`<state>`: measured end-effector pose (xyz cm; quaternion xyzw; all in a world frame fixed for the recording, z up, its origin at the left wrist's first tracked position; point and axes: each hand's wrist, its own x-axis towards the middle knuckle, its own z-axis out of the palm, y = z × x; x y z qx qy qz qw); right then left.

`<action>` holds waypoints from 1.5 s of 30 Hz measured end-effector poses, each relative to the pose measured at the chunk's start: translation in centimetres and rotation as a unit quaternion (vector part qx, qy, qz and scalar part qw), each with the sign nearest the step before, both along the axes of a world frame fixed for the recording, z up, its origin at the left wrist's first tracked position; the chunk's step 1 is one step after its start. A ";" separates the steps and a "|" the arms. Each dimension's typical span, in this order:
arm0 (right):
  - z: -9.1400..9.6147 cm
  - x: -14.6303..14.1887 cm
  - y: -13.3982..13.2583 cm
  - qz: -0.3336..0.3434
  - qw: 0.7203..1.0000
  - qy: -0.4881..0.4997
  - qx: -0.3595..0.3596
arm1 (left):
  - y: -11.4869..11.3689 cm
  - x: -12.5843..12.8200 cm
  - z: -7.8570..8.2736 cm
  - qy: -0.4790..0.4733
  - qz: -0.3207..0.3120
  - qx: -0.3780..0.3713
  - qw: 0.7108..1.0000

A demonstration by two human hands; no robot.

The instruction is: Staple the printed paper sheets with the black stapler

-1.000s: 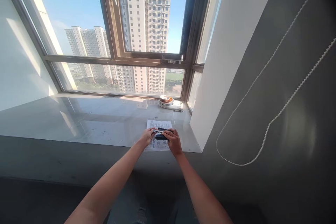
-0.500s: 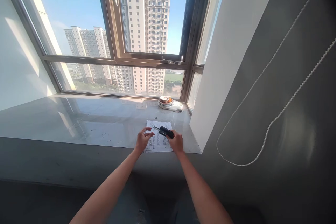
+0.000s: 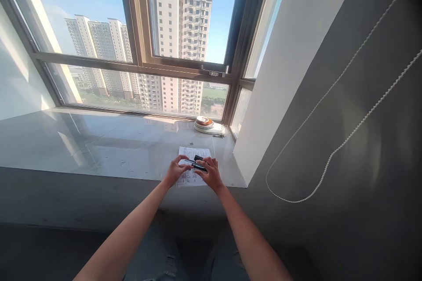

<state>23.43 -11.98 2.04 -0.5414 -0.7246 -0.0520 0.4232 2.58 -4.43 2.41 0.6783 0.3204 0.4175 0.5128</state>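
Note:
A black stapler is held over printed sheets of paper on the window ledge, its top and lower arms apart and a metal strip showing between them. My right hand is closed around its body from the right. From the left, my left hand pinches the metal end with thumb and fingertips. Whether loose staples are between those fingers is too small to tell.
The glossy ledge ends in a front edge just below my hands. Stacked plates stand by the window, with small dark objects beside them. A beaded blind cord hangs in a loop on the right.
My left hand, fingers apart before, has come onto the stapler's metal end. My right hand has shifted its grip and turned the stapler lower over the paper. The view has tilted slightly.

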 end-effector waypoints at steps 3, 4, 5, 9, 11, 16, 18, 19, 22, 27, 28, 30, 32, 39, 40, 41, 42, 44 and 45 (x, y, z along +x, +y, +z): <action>0.0 -0.5 0.3 0.030 0.999 -0.039 -0.013 | -0.1 0.0 0.1 -0.015 -0.003 0.020 1.000; 0.0 -0.7 0.4 0.035 0.998 -0.044 -0.017 | -0.1 0.0 0.1 -0.021 -0.011 0.021 0.999; 0.0 -1.0 0.5 0.040 0.998 -0.047 -0.020 | -0.2 0.0 0.2 -0.027 -0.020 0.019 0.999; 0.6 -2.6 0.4 0.043 0.998 -0.042 -0.019 | -0.4 0.1 0.4 -0.046 -0.037 0.006 0.998; 1.3 -3.2 0.2 0.037 0.999 -0.028 -0.012 | -0.4 0.1 0.4 -0.054 -0.031 0.003 0.998; 3.0 -4.0 0.4 0.069 0.997 -0.005 -0.035 | -0.3 0.1 0.3 -0.086 -0.015 -0.001 0.996; 3.4 -4.4 0.5 0.087 0.995 0.020 -0.052 | -0.4 0.1 0.3 -0.098 -0.012 -0.004 0.995; 3.5 -4.6 0.5 0.096 0.993 0.038 -0.057 | -0.4 0.1 0.3 -0.101 -0.012 -0.004 0.995; 4.3 -4.8 0.8 0.117 0.985 0.108 -0.063 | -0.5 0.0 0.4 -0.118 0.004 0.000 0.993; 5.7 1.3 3.4 0.036 0.985 0.168 -0.034 | 1.6 0.0 0.3 -0.115 0.109 -0.002 0.987; 5.4 3.4 4.2 0.003 0.989 0.147 -0.033 | 2.5 0.1 0.2 -0.083 0.133 0.013 0.988; 4.0 7.5 5.8 -0.090 0.988 0.110 -0.063 | 4.8 0.7 0.1 0.006 0.176 0.071 0.982; 1.9 10.6 7.1 -0.175 0.974 0.061 -0.134 | 7.3 1.5 0.0 0.107 0.200 0.150 0.962; -2.3 12.0 8.8 -0.214 0.960 -0.078 -0.164 | 14.9 5.9 -0.7 0.343 0.098 0.289 0.889; -2.3 11.9 8.9 -0.212 0.960 -0.089 -0.162 | 15.5 6.4 -0.9 0.359 0.075 0.291 0.884; -2.2 11.7 8.9 -0.214 0.959 -0.094 -0.160 | 15.9 6.8 -1.0 0.373 0.055 0.289 0.880; -2.1 11.7 8.8 -0.218 0.958 -0.097 -0.158 | 16.2 7.2 -1.2 0.385 0.039 0.284 0.877; -1.9 11.6 8.8 -0.225 0.957 -0.104 -0.155 | 16.5 7.7 -1.7 0.400 0.027 0.270 0.875; -1.8 11.6 8.7 -0.227 0.956 -0.107 -0.153 | 16.6 7.9 -1.9 0.400 0.030 0.266 0.876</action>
